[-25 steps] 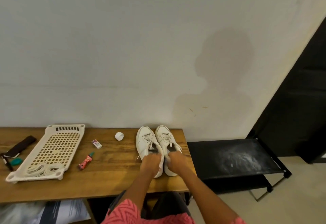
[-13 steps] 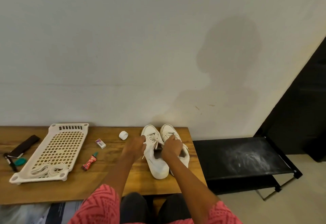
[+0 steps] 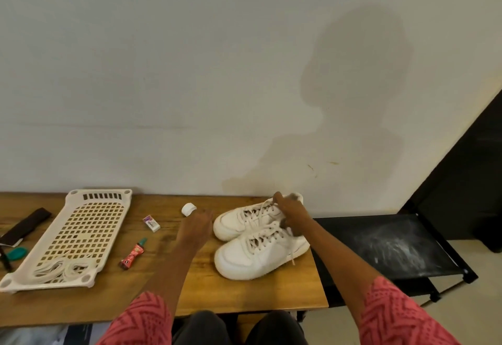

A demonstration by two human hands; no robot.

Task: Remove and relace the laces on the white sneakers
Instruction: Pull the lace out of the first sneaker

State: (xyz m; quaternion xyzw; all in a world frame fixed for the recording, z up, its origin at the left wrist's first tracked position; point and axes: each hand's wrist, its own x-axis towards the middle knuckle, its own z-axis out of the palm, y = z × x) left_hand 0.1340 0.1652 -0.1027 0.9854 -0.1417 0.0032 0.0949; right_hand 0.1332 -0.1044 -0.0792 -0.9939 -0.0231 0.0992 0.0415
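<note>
Two white sneakers lie side by side on the wooden table, toes pointing left. The far sneaker and the near sneaker both have white laces threaded through them. My right hand rests over the far sneaker's heel end and pinches its lace near the top eyelets. My left hand hovers just left of the far sneaker's toe with relaxed fingers, holding nothing. A loose lace end hangs off the near sneaker on its right side.
A white perforated tray at the left holds coiled white laces. Between tray and sneakers lie a red tube, a small white box and a white cap. A black low rack stands right of the table.
The sneakers have been turned from toes-away to lying sideways with toes to the left. My right hand moved up to the far sneaker's lace; my left hand came off the shoes.
</note>
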